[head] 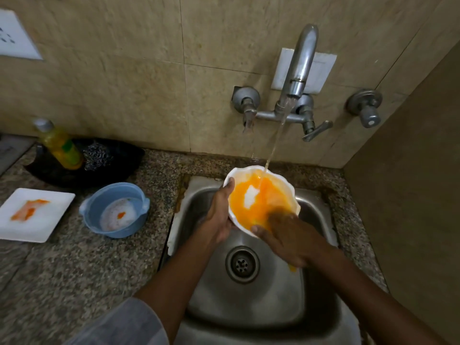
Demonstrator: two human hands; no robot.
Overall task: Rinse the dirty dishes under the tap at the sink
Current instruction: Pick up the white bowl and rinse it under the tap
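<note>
A white scalloped bowl (251, 197) smeared with orange residue is held over the steel sink (273, 302), tilted toward me. Water runs from the tap (300, 70) into the bowl. My left hand (220, 215) grips the bowl's left rim and underside. The fingers of my right hand (288, 235) reach inside the bowl on the orange film, blurred, with the thumb on the near rim. On the counter to the left lie a white square plate (47, 220) with orange smears and a blue bowl (115, 210) holding foamy water with an orange speck.
A yellow dish-soap bottle (59, 145) and a steel scrubber (98, 155) sit in a dark tray (124, 165) against the tiled wall. A second valve (366, 108) is mounted right of the tap. A wall stands close on the right. The sink drain (242, 264) is uncovered.
</note>
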